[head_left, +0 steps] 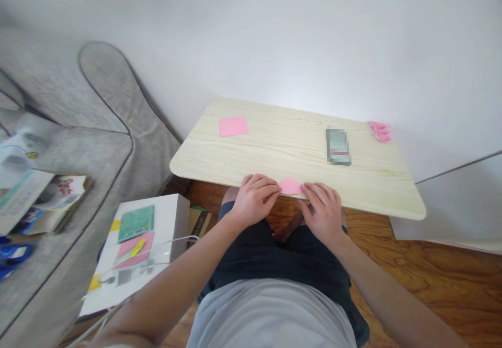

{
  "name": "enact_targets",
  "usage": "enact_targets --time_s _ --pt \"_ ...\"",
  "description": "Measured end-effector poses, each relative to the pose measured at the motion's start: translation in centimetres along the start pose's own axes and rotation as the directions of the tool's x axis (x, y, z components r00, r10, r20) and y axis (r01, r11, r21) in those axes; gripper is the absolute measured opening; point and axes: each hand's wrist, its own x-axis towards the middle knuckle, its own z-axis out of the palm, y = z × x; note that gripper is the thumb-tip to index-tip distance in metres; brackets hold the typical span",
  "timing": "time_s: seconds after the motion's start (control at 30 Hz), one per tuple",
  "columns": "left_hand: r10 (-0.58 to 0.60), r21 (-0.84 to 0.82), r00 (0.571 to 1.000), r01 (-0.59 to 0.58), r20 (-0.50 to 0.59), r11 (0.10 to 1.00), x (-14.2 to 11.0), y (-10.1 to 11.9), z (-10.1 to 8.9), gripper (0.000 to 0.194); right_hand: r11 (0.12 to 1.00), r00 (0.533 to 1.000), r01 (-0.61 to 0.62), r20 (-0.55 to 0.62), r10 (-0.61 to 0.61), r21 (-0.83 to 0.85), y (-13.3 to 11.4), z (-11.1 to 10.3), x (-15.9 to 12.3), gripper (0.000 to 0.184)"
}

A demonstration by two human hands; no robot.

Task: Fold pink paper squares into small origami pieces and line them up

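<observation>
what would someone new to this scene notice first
Probably the small pink paper at the near edge of the pale table, held between the left hand and right hand. Next, the flat pink sheet toward the table's far left, and the crumpled pink pieces at its far right corner. The grey sofa fills much of the left side.

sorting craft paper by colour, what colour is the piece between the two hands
Pink; the paper shows best in the head view.

Passage over tabletop (282, 152) between pink sheet (234, 126) and phone (338, 147); left hand (254, 200), right hand (323, 214) block front edge; wall (290, 44) behind
</observation>
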Motion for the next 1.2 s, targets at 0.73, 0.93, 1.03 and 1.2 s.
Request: enact_targets --time_s 0.73,0.93,1.03,1.2 --pt "-0.239 -0.462 0.968 0.178 -0.076 0.869 6.4 -0.1 -0.6 0.018 0.949 0.993 -0.068 -0.076 0.096 0.306 0.6 -1.0 3.4 0.023" --pt "-0.315 -0.531 0.943 0.213 -0.107 0.820 8.1 -0.7 -0.6 0.014 0.861 0.954 -0.245 -0.049 0.297 0.446 0.7 -1.2 6.6 0.047" --pt "-0.348 -0.604 0.930 0.214 -0.114 0.768 9.4 -1.3 -0.3 0.015 0.799 0.919 -0.330 -0.025 0.394 0.502 1.2 -0.9 8.7 0.041" --pt "-0.382 -0.759 0.919 0.182 -0.094 0.625 12.8 -3.1 -0.2 0.021 0.673 0.886 -0.354 0.001 0.464 0.649 3.1 -0.1 12.7 0.040"
